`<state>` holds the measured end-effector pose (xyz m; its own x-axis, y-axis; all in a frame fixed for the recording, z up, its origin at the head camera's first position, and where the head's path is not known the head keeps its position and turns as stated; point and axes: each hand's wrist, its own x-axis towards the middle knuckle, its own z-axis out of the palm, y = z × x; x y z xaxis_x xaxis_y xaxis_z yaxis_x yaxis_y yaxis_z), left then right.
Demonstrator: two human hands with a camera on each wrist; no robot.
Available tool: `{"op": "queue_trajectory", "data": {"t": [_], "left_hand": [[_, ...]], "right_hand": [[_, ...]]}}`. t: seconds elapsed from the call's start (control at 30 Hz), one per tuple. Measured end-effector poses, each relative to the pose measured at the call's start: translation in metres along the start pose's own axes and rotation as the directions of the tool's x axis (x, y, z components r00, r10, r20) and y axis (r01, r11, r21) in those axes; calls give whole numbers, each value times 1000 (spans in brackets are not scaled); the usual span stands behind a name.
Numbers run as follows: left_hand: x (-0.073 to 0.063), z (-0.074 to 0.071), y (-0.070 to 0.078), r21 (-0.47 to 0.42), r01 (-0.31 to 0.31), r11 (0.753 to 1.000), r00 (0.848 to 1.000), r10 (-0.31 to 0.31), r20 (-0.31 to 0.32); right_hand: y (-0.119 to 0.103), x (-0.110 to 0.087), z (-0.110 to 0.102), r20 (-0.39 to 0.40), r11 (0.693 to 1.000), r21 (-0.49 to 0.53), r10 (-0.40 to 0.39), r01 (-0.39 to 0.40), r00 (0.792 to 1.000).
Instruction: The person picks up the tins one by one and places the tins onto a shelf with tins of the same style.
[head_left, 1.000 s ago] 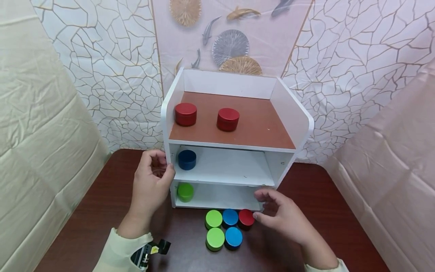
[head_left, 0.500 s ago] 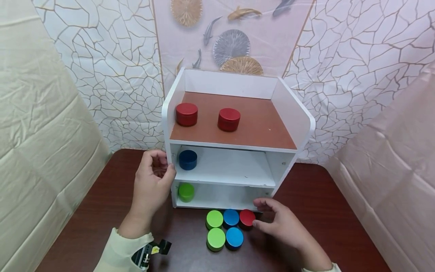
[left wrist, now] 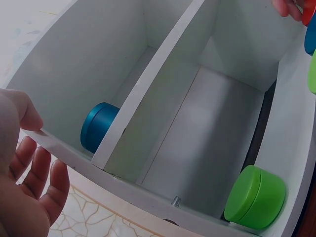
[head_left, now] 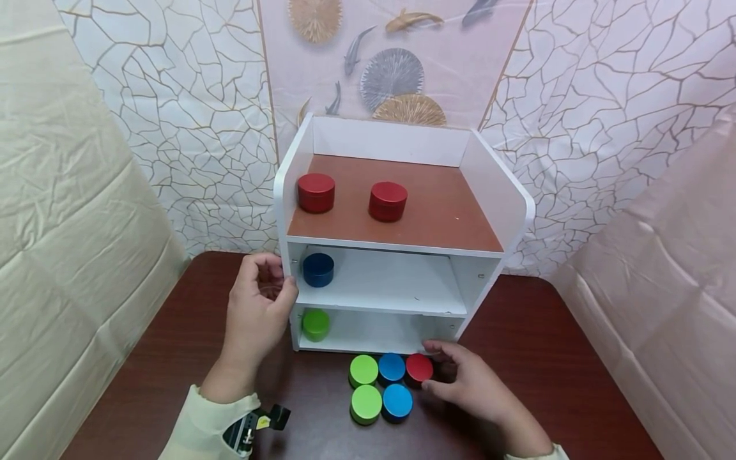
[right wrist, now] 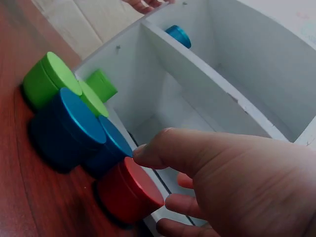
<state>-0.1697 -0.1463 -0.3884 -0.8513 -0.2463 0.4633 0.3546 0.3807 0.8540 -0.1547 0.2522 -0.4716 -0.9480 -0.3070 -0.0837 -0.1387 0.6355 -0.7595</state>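
My left hand [head_left: 255,306] holds the left side panel of a white shelf unit [head_left: 397,244], thumb at its front edge and fingers outside. My right hand [head_left: 474,383] is at the right side of a red round tin [head_left: 419,368] on the table, thumb and fingers spread around it. In the right wrist view the thumb and fingertips lie close to the red tin [right wrist: 126,195]; whether they touch it I cannot tell. Beside that tin are two blue tins [head_left: 397,401] and two green tins [head_left: 365,403], in two rows.
Two red tins [head_left: 388,202] stand on the brown top shelf [head_left: 437,211]. One blue tin [head_left: 318,269] is at the left of the middle shelf, and one green tin [head_left: 315,324] at the left of the bottom shelf. Cloth hangings surround the dark wooden table [head_left: 190,332].
My right hand has moved down and left, from the bottom shelf's right corner to the red tin on the table. The left hand has stayed at the side panel.
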Motion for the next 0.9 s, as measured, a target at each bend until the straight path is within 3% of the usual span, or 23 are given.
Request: {"op": "queue_trajectory", "data": {"t": [0.5,0.9], "left_hand": [[1,0,-2,6,-4,1000,1000,4,-5],[0,0,-1,10,-2,1000,1000,2,-4]], "right_hand": [[6,3,11,-3,999,-10,-40,39,999],[13,3,16,-4,998,-50,-26,25,1000]]}}
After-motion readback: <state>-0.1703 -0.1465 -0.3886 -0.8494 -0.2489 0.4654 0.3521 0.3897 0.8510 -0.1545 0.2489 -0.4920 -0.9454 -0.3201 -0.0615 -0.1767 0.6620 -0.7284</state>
